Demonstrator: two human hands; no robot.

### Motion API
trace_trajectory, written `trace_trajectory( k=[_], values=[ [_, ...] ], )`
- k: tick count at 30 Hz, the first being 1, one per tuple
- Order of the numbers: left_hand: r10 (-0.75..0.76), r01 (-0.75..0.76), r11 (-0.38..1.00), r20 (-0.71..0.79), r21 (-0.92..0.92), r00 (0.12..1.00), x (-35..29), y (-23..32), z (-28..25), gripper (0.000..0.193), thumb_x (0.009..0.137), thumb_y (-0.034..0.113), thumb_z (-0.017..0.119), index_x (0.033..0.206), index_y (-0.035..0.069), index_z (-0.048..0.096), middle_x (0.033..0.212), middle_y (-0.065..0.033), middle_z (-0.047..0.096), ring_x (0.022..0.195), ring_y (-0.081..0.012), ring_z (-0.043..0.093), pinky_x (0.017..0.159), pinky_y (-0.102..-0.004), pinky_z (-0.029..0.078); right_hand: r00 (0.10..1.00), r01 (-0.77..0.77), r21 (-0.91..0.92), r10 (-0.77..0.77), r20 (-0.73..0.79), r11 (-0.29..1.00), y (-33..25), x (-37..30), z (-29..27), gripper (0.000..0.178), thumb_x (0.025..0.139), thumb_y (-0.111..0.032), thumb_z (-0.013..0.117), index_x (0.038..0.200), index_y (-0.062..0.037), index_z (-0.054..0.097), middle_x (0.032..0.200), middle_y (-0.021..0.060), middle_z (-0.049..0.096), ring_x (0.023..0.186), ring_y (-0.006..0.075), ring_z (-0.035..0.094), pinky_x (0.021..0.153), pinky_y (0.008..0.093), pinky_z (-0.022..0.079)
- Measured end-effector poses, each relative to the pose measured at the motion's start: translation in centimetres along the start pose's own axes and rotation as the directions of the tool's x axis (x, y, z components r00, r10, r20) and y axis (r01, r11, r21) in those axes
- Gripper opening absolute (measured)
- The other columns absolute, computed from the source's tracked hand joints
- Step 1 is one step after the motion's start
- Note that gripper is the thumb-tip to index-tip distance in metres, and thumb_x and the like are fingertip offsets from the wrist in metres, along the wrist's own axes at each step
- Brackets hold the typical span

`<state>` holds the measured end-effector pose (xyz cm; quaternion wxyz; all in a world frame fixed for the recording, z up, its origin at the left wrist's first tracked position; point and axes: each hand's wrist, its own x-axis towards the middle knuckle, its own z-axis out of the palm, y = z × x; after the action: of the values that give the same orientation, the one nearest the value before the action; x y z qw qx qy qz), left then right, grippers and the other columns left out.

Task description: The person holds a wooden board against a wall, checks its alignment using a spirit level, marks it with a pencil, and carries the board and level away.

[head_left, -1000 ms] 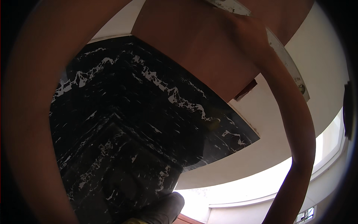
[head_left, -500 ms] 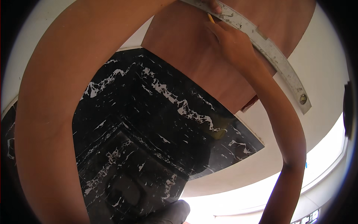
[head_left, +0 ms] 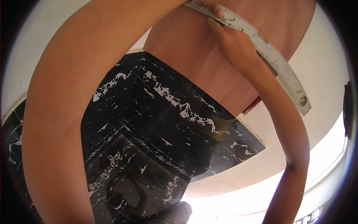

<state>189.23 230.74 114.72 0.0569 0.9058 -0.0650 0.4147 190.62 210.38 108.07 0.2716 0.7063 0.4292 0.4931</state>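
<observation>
Black marbled tiles [head_left: 164, 115] already laid; across bare reddish-brown panel [head_left: 201, 65] your left hand [head_left: 213, 7] grips a spirit level [head_left: 275, 56]; right hand [head_left: 238, 46] curled, hold unclear

Open room in the middle, blocked at the far side.
Between the left arm [head_left: 56, 123] and right arm [head_left: 287, 123], a hand could pass above the black marbled slabs [head_left: 156, 115]. Far off, the pale level [head_left: 289, 74] bars the way across the reddish-brown panel [head_left: 186, 56], with the left hand [head_left: 212, 7] and right hand [head_left: 236, 44] crowding it. A dark rounded shape [head_left: 173, 213] stands at the near edge.
</observation>
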Motion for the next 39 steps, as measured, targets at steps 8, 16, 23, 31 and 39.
trace_trajectory(
  k=[8,16,23,31,39],
  values=[
    [0.094,-0.094,0.994,0.008,0.062,0.996,1.5,-0.7,0.7,0.085,0.068,0.065,0.086,0.110,-0.008,0.074,0.118,-0.0283,0.071,0.110,-0.0415,0.070,0.094,-0.0456,0.055,0.991,-0.021,0.029,0.017,0.134,0.999,-3.3,7.6,1.9,0.021,0.090,-0.005,0.055,0.107,0.0014,0.067,0.092,0.0213,0.075,0.084,0.0337,0.076,0.067,0.0431,0.062],
    [0.188,-0.187,0.976,0.000,0.116,0.982,1.8,-0.7,0.7,0.085,0.073,0.070,0.079,0.101,-0.010,0.075,0.108,-0.0331,0.071,0.106,-0.0435,0.070,0.092,-0.0467,0.055,0.989,-0.081,0.075,0.071,0.127,0.994,-5.6,12.3,4.1,0.022,0.095,-0.011,0.061,0.108,-0.0029,0.076,0.120,0.0150,0.073,0.109,0.0307,0.074,0.082,0.0416,0.063],
    [0.099,-0.112,0.982,0.086,0.154,0.991,0.6,0.0,-0.2,0.083,0.077,0.071,0.073,0.094,-0.010,0.076,0.100,-0.0347,0.071,0.102,-0.0455,0.070,0.091,-0.0478,0.055,0.990,-0.077,0.066,0.069,0.121,0.995,-5.1,11.0,3.4,0.021,0.092,-0.010,0.064,0.107,-0.0051,0.077,0.114,0.0142,0.075,0.107,0.0303,0.074,0.080,0.0432,0.062],
    [0.081,-0.073,0.993,0.082,-0.096,0.993,4.0,-3.2,2.3,0.070,0.065,0.066,0.088,0.059,0.005,0.055,0.049,-0.0063,0.046,0.052,-0.0235,0.056,0.052,-0.0440,0.046,0.999,-0.037,0.092,0.035,0.028,0.995,-2.5,3.6,-0.8,0.017,0.088,-0.008,0.061,0.098,0.0029,0.068,0.076,0.0183,0.073,0.072,0.0319,0.075,0.057,0.0436,0.059],
    [0.153,-0.164,0.982,-0.113,-0.094,0.982,3.7,-3.4,3.6,0.078,0.059,0.070,0.090,0.052,0.006,0.045,0.048,-0.0057,0.043,0.048,-0.0221,0.046,0.051,-0.0448,0.038,0.987,-0.126,0.089,0.116,0.116,0.988,-1.0,-1.0,-3.6,0.016,0.085,-0.006,0.063,0.097,0.0063,0.065,0.075,0.0195,0.073,0.072,0.0337,0.076,0.059,0.0431,0.060]
  ],
)
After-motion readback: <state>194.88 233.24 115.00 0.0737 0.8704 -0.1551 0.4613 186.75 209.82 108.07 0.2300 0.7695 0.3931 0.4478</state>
